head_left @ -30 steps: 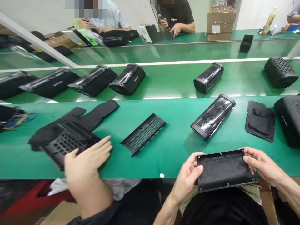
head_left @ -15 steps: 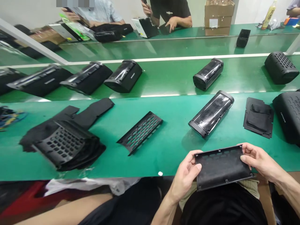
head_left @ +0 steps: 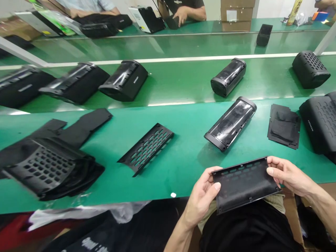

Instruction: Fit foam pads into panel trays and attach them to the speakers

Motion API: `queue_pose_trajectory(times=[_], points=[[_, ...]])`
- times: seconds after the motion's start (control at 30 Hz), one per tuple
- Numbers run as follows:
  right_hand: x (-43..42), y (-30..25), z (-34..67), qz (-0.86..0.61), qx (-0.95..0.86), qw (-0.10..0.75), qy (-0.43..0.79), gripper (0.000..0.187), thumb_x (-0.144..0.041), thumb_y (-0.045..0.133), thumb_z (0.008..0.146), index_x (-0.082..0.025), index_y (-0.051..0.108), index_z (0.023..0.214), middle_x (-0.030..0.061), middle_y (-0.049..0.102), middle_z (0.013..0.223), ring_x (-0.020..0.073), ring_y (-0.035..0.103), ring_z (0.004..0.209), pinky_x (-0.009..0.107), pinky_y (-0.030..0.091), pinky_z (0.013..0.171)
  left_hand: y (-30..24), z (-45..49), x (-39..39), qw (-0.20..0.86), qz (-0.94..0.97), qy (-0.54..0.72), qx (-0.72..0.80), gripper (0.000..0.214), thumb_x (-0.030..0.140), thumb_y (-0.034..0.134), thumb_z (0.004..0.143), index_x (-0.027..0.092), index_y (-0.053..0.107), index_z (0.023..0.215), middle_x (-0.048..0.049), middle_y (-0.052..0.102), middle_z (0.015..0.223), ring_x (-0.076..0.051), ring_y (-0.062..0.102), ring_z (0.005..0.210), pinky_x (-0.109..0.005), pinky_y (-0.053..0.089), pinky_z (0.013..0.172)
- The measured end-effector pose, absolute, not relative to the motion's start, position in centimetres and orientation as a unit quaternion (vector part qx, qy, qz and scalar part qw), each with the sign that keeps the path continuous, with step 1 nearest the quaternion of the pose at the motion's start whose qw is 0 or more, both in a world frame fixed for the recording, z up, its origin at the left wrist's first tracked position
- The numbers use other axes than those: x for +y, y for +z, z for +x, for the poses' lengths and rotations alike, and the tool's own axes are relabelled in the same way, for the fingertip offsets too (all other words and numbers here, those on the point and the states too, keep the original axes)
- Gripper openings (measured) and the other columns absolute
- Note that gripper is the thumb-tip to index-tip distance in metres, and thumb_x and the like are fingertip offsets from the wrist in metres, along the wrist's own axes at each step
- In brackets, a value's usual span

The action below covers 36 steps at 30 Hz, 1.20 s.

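Basically, left grip (head_left: 203, 196) pinches the left end of a black curved plastic panel (head_left: 244, 189), right grip (head_left: 291, 176) its right end; probably an inspecting step, next move calling for matched pinches. Left of the grips: black slotted plastic grille (head_left: 147, 148), then open green surface (head_left: 187, 161); between the grips, panel crosses its near edge.

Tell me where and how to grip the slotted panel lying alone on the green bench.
Pinch the slotted panel by its two long edges around mid-length, coming down from above on the near side. It is longer than wide, slants across the green bench and has nothing on top, so both edges should be reachable.
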State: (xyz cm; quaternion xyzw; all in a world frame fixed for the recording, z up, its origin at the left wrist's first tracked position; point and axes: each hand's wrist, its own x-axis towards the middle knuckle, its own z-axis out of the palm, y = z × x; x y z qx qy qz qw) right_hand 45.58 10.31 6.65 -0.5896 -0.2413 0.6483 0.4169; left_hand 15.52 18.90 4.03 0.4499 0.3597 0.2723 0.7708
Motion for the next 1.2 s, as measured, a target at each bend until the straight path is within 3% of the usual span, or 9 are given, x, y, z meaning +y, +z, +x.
queue_pose_trajectory(times=[0.1, 0.17, 0.37, 0.63, 0.87, 0.97, 1.07, 1.2], points=[[10.2, 6.5, 45.7, -0.577, -0.261, 0.405, 0.659, 0.061, -0.068, 0.093, 0.073, -0.018, 0.06, 0.085, -0.0061, 0.046, 0.068, 0.0074, 0.038, 0.055, 0.02, 0.038, 0.048, 4.0, 15.5, 18.9, 0.768, 0.456, 0.276, 0.354, 0.045, 0.047, 0.078, 0.096, 0.022, 0.063, 0.132, -0.0105, 0.076, 0.116, -0.024, 0.072, 0.105, -0.034, 0.057, 0.094], [10.0, 6.3, 45.9, -0.573, -0.252, 0.423, 0.655, 0.059, -0.065, 0.094, 0.075, -0.018, 0.063, 0.09, -0.0055, 0.048, 0.072, 0.0074, 0.04, 0.058, 0.019, 0.039, 0.051, 4.1, 15.5, 18.8, 0.767, 0.46, 0.278, 0.349, 0.045, 0.047, 0.076, 0.097, 0.023, 0.063, 0.133, -0.0101, 0.076, 0.117, -0.024, 0.072, 0.104, -0.033, 0.057, 0.092], [9.6, 5.7, 46.6, -0.54, -0.252, 0.4, 0.696, 0.054, -0.057, 0.096, 0.078, -0.016, 0.069, 0.099, 0.0038, 0.068, 0.095, 0.0132, 0.059, 0.081, 0.02, 0.048, 0.065, 4.2, 15.4, 18.7, 0.768, 0.461, 0.285, 0.34, 0.041, 0.045, 0.076, 0.099, 0.025, 0.064, 0.133, -0.008, 0.076, 0.116, -0.021, 0.073, 0.102, -0.031, 0.057, 0.09], [9.9, 5.7, 46.3, -0.523, -0.201, 0.406, 0.722, 0.058, -0.064, 0.092, 0.08, -0.018, 0.064, 0.101, -0.0072, 0.05, 0.066, 0.0062, 0.043, 0.049, 0.019, 0.054, 0.041, 3.9, 15.7, 18.6, 0.784, 0.426, 0.302, 0.334, 0.042, 0.043, 0.078, 0.098, 0.024, 0.064, 0.133, -0.0073, 0.076, 0.115, -0.02, 0.073, 0.101, -0.031, 0.057, 0.093], [10.2, 5.3, 45.5, -0.517, -0.167, 0.446, 0.712, 0.055, -0.059, 0.096, 0.078, -0.015, 0.067, 0.092, -0.0077, 0.049, 0.059, 0.0042, 0.046, 0.043, 0.015, 0.052, 0.037, 4.5, 16.0, 18.4, 0.825, 0.337, 0.332, 0.31, 0.045, 0.041, 0.086, 0.091, 0.024, 0.068, 0.128, -0.0049, 0.077, 0.108, -0.016, 0.073, 0.091, -0.027, 0.057, 0.086], [10.4, 5.7, 45.5, -0.489, -0.162, 0.449, 0.73, 0.05, -0.054, 0.096, 0.08, -0.015, 0.068, 0.093, -0.0081, 0.05, 0.059, 0.0028, 0.047, 0.042, 0.011, 0.048, 0.036, 4.9, 15.9, 18.5, 0.87, 0.239, 0.326, 0.283, 0.048, 0.056, 0.083, 0.089, 0.021, 0.072, 0.121, -0.0055, 0.078, 0.104, -0.017, 0.074, 0.089, -0.027, 0.057, 0.08], [10.7, 6.3, 45.5, -0.458, -0.164, 0.436, 0.757, 0.046, -0.051, 0.094, 0.084, -0.015, 0.068, 0.092, -0.0085, 0.049, 0.058, 0.0013, 0.045, 0.04, 0.01, 0.047, 0.037, 4.8, 16.3, 18.8, 0.907, 0.153, 0.291, 0.263, 0.06, 0.074, 0.069, 0.092, 0.016, 0.075, 0.105, -0.0073, 0.079, 0.097, -0.018, 0.074, 0.086, -0.029, 0.056, 0.081], [11.3, 6.8, 45.2, -0.442, -0.174, 0.398, 0.785, 0.046, -0.05, 0.094, 0.085, -0.015, 0.066, 0.093, -0.0081, 0.051, 0.059, 0.0018, 0.046, 0.04, 0.01, 0.048, 0.037, 3.6, 17.5, 18.9, 0.935, 0.109, 0.209, 0.263, 0.071, 0.079, 0.053, 0.098, 0.012, 0.076, 0.099, -0.0094, 0.08, 0.096, -0.018, 0.072, 0.082, -0.028, 0.052, 0.081]])
